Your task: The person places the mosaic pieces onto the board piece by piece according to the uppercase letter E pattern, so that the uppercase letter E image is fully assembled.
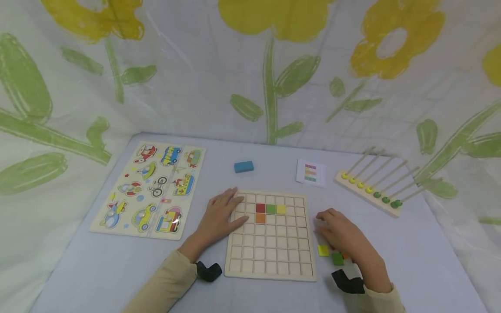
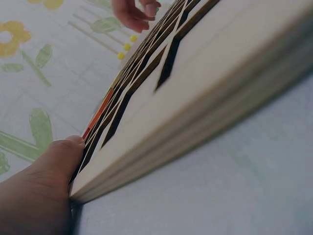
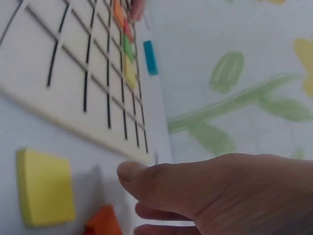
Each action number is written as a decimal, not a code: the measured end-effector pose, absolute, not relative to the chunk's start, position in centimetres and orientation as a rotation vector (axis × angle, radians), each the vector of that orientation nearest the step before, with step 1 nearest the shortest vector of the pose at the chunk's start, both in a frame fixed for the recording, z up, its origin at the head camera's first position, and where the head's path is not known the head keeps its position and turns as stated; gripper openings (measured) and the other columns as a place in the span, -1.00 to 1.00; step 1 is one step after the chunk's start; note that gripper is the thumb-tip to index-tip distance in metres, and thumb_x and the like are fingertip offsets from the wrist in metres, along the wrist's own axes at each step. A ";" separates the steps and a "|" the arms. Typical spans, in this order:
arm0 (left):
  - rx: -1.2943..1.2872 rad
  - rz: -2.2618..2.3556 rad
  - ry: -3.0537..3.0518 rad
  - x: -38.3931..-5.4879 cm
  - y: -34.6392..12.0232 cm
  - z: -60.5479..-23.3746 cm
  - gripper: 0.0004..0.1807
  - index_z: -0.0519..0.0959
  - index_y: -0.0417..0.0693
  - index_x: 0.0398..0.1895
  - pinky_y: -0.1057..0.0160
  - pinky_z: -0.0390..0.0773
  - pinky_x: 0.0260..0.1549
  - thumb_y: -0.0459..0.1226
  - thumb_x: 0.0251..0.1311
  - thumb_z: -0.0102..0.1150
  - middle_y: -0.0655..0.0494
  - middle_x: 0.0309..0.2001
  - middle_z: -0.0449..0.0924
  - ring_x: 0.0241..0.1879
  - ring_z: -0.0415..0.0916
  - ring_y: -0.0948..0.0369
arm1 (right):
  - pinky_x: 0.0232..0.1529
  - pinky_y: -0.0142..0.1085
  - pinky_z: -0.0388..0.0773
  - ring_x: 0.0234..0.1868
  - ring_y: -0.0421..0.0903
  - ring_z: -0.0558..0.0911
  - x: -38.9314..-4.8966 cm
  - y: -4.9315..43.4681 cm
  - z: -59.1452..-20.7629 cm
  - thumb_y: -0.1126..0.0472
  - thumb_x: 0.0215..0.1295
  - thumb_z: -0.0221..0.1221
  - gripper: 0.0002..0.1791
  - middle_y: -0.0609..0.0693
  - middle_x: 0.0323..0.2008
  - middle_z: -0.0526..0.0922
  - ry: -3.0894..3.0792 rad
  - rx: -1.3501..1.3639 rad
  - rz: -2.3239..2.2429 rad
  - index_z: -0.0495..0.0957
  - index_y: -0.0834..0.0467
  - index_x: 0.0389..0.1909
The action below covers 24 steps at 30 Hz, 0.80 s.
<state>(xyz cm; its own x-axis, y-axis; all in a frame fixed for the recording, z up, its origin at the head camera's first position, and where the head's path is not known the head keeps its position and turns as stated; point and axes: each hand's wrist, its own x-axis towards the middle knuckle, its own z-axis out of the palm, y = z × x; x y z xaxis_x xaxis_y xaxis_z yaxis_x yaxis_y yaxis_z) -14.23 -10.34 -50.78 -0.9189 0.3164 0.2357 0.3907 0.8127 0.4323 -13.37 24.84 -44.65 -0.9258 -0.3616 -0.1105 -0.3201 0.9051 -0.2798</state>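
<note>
My left hand (image 1: 221, 216) rests on the left side of a wooden grid board (image 1: 270, 269), fingers spread over its edge and thumb (image 2: 66, 154) lying on the grid. Set in the board's squares are a red tile (image 1: 260, 208), a green tile (image 1: 270, 209), a yellow tile (image 1: 280, 209) and an orange tile (image 1: 260, 218) below the red. My right hand (image 1: 344, 232) hovers just right of the board, fingers loosely bent, with nothing seen between thumb and fingers. Near it on the table lie a loose yellow tile (image 3: 46, 188), a green tile (image 1: 338, 259) and an orange tile (image 3: 104, 221).
A picture puzzle board (image 1: 146, 191) with vehicles lies at the left. Behind the grid board are a blue block (image 1: 244, 167) and a paper card (image 1: 318, 174) printed with coloured squares. A pegged bead rack (image 1: 368, 193) stands at the back right, before a flowered curtain (image 1: 195, 87).
</note>
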 end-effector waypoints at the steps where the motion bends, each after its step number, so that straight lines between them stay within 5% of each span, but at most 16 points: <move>1: -0.555 -0.727 -2.847 -14.2 -10.4 -50.8 -0.32 0.39 0.05 0.31 -0.10 0.11 0.30 0.19 0.21 0.07 0.01 0.44 0.16 0.43 0.08 0.04 | -0.04 -0.08 0.54 -0.05 -0.07 0.56 -13.2 25.2 -44.7 0.16 0.28 0.23 -0.66 0.00 -0.06 0.58 2.901 -0.521 -0.387 0.54 0.19 0.03; 15: -0.560 -0.713 -2.832 -14.3 -10.5 -50.7 -0.32 0.38 0.07 0.32 -0.09 0.10 0.31 0.19 0.23 0.05 0.00 0.45 0.16 0.43 0.07 0.05 | 0.02 0.07 0.48 0.03 0.11 0.51 -11.3 28.1 -44.9 0.09 0.19 0.30 -0.55 0.14 -0.02 0.55 2.897 -0.352 -0.404 0.52 0.23 0.04; 24: -0.581 -0.728 -2.828 -14.2 -10.4 -51.0 -0.32 0.38 0.04 0.32 -0.09 0.10 0.31 0.19 0.23 0.04 -0.01 0.44 0.16 0.43 0.07 0.04 | -0.21 -0.11 0.48 -0.20 -0.10 0.50 -11.2 27.4 -45.5 0.16 0.13 0.35 -0.65 -0.06 -0.22 0.56 2.929 -0.400 -0.374 0.58 0.14 -0.07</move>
<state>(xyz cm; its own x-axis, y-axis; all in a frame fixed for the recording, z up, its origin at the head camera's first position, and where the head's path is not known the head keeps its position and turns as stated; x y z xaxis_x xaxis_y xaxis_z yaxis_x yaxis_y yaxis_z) -14.20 -10.45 -50.98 -0.9109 0.3285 0.2497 0.4082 0.8056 0.4293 -11.19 27.36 -45.52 -0.9511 -0.2824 -0.1251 -0.2419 0.9329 -0.2667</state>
